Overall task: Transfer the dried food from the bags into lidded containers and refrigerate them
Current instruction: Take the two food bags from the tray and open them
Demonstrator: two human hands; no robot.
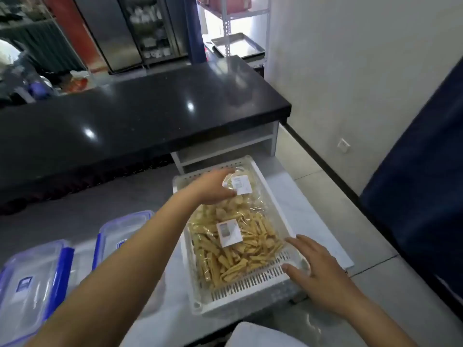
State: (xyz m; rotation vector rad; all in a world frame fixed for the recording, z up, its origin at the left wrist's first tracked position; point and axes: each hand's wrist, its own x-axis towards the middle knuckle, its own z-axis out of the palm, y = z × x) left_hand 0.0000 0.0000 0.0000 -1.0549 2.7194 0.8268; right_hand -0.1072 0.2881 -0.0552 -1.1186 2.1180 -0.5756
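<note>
Reaching into the white basket (pixel 271 284), the left hand (pixel 213 187) holds a far bag (pixel 240 182); the right hand (pixel 313 271), fingers spread, rests on the rim. Lidded boxes (pixel 30 284) wait unfilled; nothing looks moved yet.

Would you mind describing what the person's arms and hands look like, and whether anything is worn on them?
Both forearms are bare up to the frame edge: no sleeves show. The left hand and right hand wear no gloves, and no rings, watch or bracelets are visible. The picture is too soft to judge finer marks.
</note>
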